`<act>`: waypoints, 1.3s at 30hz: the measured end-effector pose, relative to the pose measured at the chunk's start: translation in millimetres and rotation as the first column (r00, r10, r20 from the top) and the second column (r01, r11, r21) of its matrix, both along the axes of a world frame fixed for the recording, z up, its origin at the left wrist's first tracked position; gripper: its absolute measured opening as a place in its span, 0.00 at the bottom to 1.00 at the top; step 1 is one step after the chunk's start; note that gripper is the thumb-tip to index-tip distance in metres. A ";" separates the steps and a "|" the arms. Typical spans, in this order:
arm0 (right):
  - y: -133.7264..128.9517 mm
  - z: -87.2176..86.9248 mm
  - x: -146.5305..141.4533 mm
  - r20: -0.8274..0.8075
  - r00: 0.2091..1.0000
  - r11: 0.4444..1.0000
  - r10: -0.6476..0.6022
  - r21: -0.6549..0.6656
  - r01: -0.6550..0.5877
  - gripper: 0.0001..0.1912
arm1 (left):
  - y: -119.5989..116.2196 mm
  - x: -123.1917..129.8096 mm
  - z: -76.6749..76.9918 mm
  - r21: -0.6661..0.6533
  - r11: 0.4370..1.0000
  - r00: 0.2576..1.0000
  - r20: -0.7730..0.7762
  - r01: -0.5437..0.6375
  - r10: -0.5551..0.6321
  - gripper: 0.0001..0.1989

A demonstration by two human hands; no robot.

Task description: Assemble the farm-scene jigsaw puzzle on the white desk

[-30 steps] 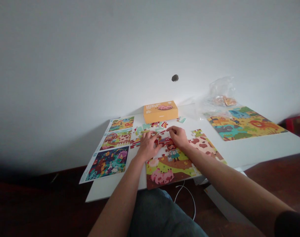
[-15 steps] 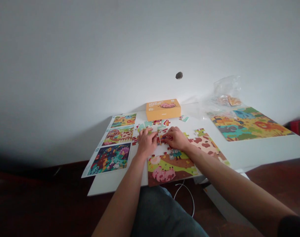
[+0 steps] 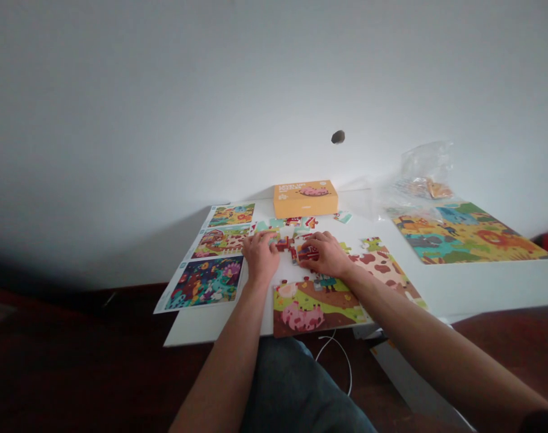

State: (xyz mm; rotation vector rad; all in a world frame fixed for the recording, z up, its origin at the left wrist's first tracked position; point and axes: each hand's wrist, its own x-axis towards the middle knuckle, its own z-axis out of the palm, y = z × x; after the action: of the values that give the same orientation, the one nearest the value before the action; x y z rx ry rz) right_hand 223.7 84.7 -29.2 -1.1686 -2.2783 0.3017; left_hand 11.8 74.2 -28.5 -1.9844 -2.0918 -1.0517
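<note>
Near the table's middle, my left hand (image 3: 261, 255) has its fingers curled at the left edge of a red puzzle piece (image 3: 283, 243). The undersides of those fingers are hidden. My right hand (image 3: 325, 255) is closed on a puzzle piece with a red barn picture (image 3: 308, 250), just to the right of the red piece. Below both hands lies a partly joined farm puzzle (image 3: 301, 315) with a pink pig and a hen. Its brown-spotted cow section (image 3: 377, 264) reaches out to the right, beside my right forearm.
Loose puzzle pieces (image 3: 308, 223) lie before a yellow puzzle box (image 3: 305, 208) at the wall. A picture sheet (image 3: 182, 265) is at the left. On the right are a finished animal puzzle (image 3: 463, 234) and a clear plastic bag (image 3: 427, 165) with pieces inside. A white cable (image 3: 349, 367) hangs below the table.
My left hand has drawn slightly left, away from my right hand. More of the red pieces between the hands now shows. The whole view has shifted a little.
</note>
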 end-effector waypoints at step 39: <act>4.2 4.4 3.8 -0.251 0.965 0.997 -0.076 -0.022 0.073 0.12 | -6.3 -6.1 -1.9 0.040 0.917 0.734 0.586 0.396 -0.342 0.13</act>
State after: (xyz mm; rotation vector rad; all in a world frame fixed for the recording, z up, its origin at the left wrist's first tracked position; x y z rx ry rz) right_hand 227.5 89.0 -24.8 -1.1493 -2.0100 0.4120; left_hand 5.7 67.9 -30.4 -2.4265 -2.0369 -1.8914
